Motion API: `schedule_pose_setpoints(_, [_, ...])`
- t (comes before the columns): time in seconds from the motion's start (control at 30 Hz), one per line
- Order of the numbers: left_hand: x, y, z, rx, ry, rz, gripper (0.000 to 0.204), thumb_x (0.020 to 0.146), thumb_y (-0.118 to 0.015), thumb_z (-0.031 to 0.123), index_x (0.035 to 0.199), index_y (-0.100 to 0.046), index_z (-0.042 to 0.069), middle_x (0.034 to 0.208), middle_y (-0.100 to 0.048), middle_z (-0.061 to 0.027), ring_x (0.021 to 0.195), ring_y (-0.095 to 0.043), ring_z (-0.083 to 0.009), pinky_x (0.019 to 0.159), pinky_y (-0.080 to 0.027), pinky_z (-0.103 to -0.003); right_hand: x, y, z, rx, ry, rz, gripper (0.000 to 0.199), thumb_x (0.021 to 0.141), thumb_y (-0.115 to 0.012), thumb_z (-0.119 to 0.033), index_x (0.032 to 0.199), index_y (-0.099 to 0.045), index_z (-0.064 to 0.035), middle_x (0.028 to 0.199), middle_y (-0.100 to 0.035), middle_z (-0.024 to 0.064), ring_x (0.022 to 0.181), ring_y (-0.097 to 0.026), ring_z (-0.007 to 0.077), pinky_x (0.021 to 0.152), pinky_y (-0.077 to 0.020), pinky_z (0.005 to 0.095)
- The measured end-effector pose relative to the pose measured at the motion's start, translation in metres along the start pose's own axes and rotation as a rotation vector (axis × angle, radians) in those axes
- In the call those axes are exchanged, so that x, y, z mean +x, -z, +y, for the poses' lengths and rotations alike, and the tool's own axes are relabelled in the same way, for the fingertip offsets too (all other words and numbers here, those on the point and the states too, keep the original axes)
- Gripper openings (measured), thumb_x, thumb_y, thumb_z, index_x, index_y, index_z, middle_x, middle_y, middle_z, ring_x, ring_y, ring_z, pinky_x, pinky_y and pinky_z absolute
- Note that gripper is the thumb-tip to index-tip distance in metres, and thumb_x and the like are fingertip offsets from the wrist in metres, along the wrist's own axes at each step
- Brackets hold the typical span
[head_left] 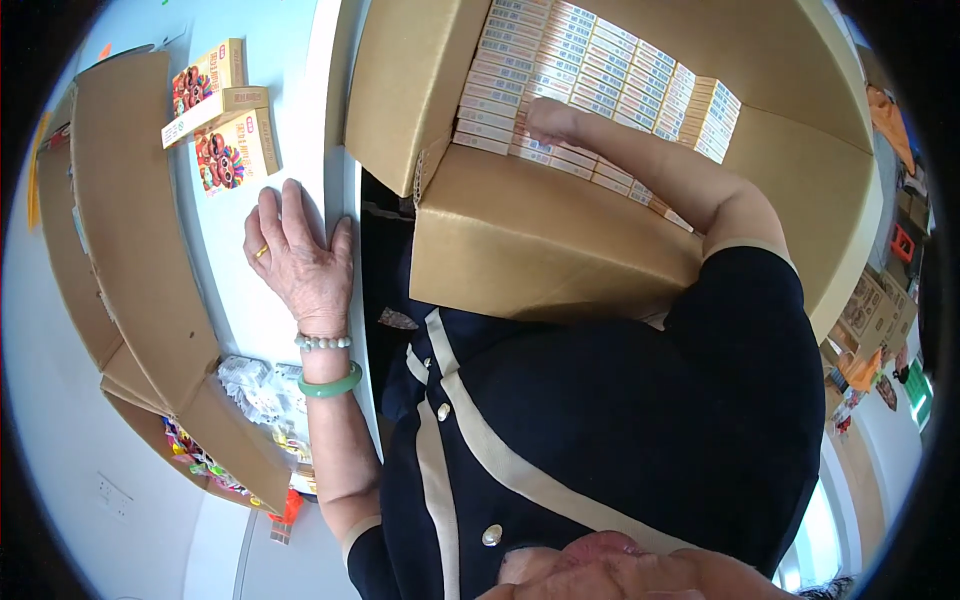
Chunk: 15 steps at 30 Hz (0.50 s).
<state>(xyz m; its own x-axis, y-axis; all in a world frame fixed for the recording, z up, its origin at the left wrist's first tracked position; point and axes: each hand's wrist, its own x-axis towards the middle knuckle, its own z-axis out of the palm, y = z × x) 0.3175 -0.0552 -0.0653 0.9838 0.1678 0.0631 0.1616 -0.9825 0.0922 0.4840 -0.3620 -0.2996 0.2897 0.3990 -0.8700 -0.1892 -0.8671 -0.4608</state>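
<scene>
Three small boxes (222, 115) with bright cartoon prints in red, yellow and orange lie close together on a pale blue table (255, 310), near its far left part. Just beside them, nearer the person, the left hand (300, 255) rests flat on the table, palm down, fingers spread and holding nothing. It wears a gold ring, a bead bracelet and a green bangle at the wrist.

A large open cardboard carton (520, 250) stands off the table's edge, right against the person's dark top. Inside, slim pale packs (590, 70) with blue and orange stripes stand packed in tight rows, filling the carton. The right hand (548, 120) reaches into it and lies on the tops of the packs; its fingers curl down among them, and whether they grip one cannot be told.

At the left, a second open carton (130, 250) lies on the table. Below it sit small clear-wrapped packets (262, 390) and colourful sweets.
</scene>
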Motion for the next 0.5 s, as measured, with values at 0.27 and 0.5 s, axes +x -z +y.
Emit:
schedule_pose_setpoints(0.27, [0.001, -0.003, -0.001, -0.004, -0.014, 0.01, 0.076, 0.064, -0.077, 0.024, 0.132, -0.044, 0.015, 0.133, -0.042, -0.0134, 0.122, -0.036, -0.0358, 0.103, -0.028, -0.046, -0.001, 0.0, -0.025, 0.285, -0.049, -0.024, 0.033, 0.084, -0.06, -0.032, 0.081, -0.059, 0.0004, 0.061, -0.058, 0.0086, 0.048, -0.054, 0.0163, 0.043, -0.044, 0.0288])
schedule_pose_setpoints(0.5, [0.0, 0.0, 0.0, 0.009, -0.016, 0.023, 0.076, 0.064, -0.077, 0.024, 0.132, -0.044, 0.014, 0.132, -0.042, -0.013, 0.121, -0.037, -0.0356, 0.103, -0.028, -0.047, -0.022, -0.033, -0.078, -0.457, 0.359, 0.315, 0.038, 0.089, -0.046, -0.032, 0.074, -0.066, -0.0033, 0.069, -0.065, 0.016, 0.066, -0.065, 0.0289, 0.054, -0.0507, 0.038])
